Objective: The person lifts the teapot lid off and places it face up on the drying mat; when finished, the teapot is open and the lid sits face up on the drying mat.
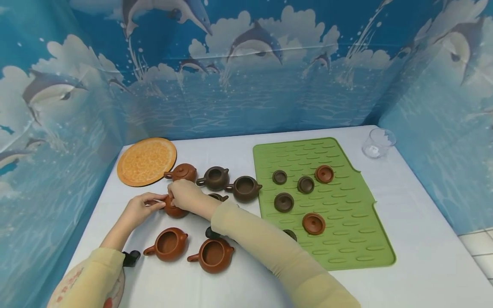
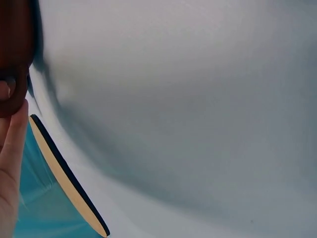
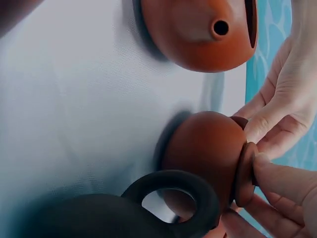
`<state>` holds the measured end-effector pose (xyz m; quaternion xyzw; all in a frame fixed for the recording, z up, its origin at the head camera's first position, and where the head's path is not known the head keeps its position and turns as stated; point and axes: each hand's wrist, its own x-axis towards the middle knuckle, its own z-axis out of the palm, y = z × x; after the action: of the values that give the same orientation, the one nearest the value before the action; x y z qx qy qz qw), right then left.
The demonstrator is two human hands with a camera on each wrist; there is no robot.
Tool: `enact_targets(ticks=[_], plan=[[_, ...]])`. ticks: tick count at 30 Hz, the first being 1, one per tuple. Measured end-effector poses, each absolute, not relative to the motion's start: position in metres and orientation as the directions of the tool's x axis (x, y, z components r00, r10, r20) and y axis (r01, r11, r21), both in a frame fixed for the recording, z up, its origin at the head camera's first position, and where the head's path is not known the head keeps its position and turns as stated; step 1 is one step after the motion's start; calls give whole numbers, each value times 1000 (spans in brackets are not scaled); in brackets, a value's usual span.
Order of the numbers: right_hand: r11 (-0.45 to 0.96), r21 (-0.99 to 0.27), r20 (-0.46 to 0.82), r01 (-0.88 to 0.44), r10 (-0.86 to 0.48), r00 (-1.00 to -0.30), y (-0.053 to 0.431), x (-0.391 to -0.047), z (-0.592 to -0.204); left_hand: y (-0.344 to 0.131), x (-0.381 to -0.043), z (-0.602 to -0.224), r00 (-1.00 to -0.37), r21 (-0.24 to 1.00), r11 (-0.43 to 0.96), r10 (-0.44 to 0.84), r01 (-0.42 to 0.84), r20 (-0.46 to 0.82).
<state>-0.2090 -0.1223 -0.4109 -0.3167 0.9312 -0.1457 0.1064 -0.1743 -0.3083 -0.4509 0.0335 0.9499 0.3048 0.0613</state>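
A small reddish-brown teapot [image 1: 175, 210] stands at the left of the table between both hands. My left hand [image 1: 135, 209] holds it by the handle [image 2: 21, 91], whose loop shows at the edge of the left wrist view. My right hand [image 1: 192, 199] reaches over from the right and pinches a reddish-brown lid [image 3: 244, 176]. In the right wrist view that lid sits at the teapot's mouth, slightly tilted; whether it is fully seated I cannot tell. Behind, another reddish teapot [image 1: 185, 171] wears its lid. Two reddish lidless teapots, one left [image 1: 167, 244] and one right [image 1: 215, 255], stand in front.
Dark lidless teapots [image 1: 245, 188] stand behind and beside my right forearm, one partly hidden. A green mat [image 1: 346, 205] carries several loose lids [image 1: 313, 223]. An orange round board [image 1: 146, 162] lies back left; a clear glass [image 1: 378, 143] stands back right. A patterned round object [image 1: 117, 286] lies under my left sleeve.
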Motion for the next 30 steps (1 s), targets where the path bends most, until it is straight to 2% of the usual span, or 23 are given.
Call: enact_targets(ticks=[6, 14, 19, 23, 27, 30], plan=[[745, -319, -66, -586, -634, -770, -119, -207, -409, -305, -173, -454, -992, 596, 802, 94, 28, -80], [623, -601, -4, -500, -628, -778, -99, -203, -397, -308, -172, -457, -993, 568, 821, 109, 66, -42], [535, -783, -74, -317, -586, -807, -66, -200, -377, -310, -170, -456, -993, 571, 820, 96, 39, -70], [379, -918, -131, -118, -571, -810, -21, -198, -370, -311, -170, -456, -992, 578, 815, 89, 25, -84], [180, -979, -180, 94, -555, -812, 36, -193, -372, -310, -171, -455, -992, 578, 815, 99, 36, -77], [60, -979, -199, 197, -523, -829, 85, -186, -377, -309, -173, -453, -992, 574, 817, 105, 49, -64]])
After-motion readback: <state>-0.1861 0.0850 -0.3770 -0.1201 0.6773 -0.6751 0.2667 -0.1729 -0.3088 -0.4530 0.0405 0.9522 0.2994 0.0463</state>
